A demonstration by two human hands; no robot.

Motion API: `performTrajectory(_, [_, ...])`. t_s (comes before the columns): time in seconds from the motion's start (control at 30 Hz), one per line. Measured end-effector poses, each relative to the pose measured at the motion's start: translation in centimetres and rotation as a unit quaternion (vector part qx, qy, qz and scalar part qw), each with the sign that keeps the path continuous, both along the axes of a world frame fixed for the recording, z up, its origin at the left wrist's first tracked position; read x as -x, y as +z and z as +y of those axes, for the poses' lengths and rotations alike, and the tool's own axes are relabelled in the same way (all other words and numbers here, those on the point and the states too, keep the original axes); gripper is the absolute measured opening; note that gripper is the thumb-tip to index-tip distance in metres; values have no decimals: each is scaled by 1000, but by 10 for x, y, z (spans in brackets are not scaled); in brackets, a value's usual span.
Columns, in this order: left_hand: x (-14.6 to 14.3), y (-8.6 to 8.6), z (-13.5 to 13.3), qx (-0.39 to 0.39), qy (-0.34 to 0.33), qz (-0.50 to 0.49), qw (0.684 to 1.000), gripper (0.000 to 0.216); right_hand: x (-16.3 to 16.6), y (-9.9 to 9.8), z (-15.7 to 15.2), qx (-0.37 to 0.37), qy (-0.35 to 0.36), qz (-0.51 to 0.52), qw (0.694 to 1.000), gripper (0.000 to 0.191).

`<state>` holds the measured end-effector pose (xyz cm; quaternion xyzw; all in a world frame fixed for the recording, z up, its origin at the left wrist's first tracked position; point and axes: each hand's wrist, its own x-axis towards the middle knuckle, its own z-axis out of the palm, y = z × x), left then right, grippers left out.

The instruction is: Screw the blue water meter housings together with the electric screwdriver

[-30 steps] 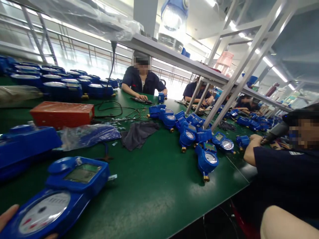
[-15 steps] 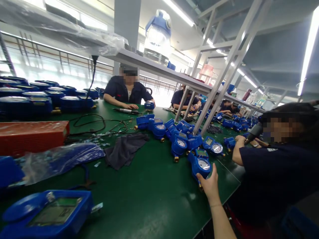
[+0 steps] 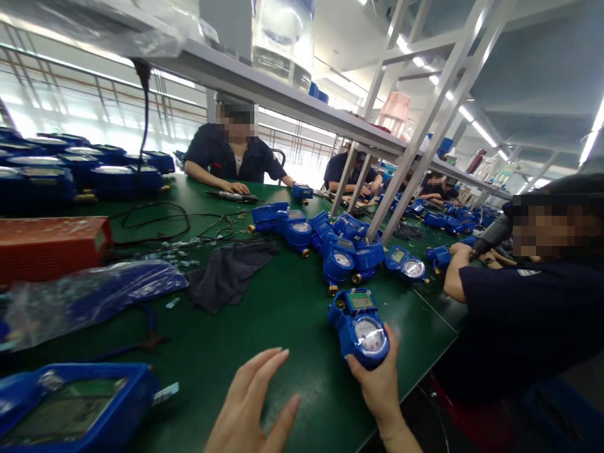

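Note:
My right hand (image 3: pixel 377 377) grips a blue water meter (image 3: pixel 361 327) by its round dial end, thumb on the near side and fingers round the right. The meter's small display and opened housing face up, tilted toward me. To the left, my left hand (image 3: pixel 255 402) is over the green table (image 3: pixel 302 352) with fingers spread, holding nothing. A larger-looking blue meter with a display (image 3: pixel 70 402) lies at the near left. Beyond the held meter, several more blue meters (image 3: pixel 337 258) lie in a loose heap.
A dark cloth (image 3: pixel 231 270), a plastic bag (image 3: pixel 99 302) and pliers-like handles (image 3: pixel 146 343) lie at left, near a red box (image 3: pixel 51 248). Shelf posts (image 3: pixel 394 182) rise behind the heap. At right a co-worker (image 3: pixel 533 308) holds a dark tool; another person (image 3: pixel 231 151) sits opposite.
My right hand has drawn the water meter leftward and nearer, away from the heap. My left hand has come into view from below. The person opposite has moved a meter slightly to the right.

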<state>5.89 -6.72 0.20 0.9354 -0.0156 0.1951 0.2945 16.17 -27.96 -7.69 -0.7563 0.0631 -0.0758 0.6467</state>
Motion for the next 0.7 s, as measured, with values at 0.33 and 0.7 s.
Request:
performTrajectory(0.33, [-32, 28, 27, 127, -119, 148, 973, 54, 126, 8, 56, -82, 182, 32, 979, 104])
performTrajectory(0.7, [-23, 23, 27, 162, -110, 125, 973, 55, -8, 49, 35, -152, 492, 8, 857, 85])
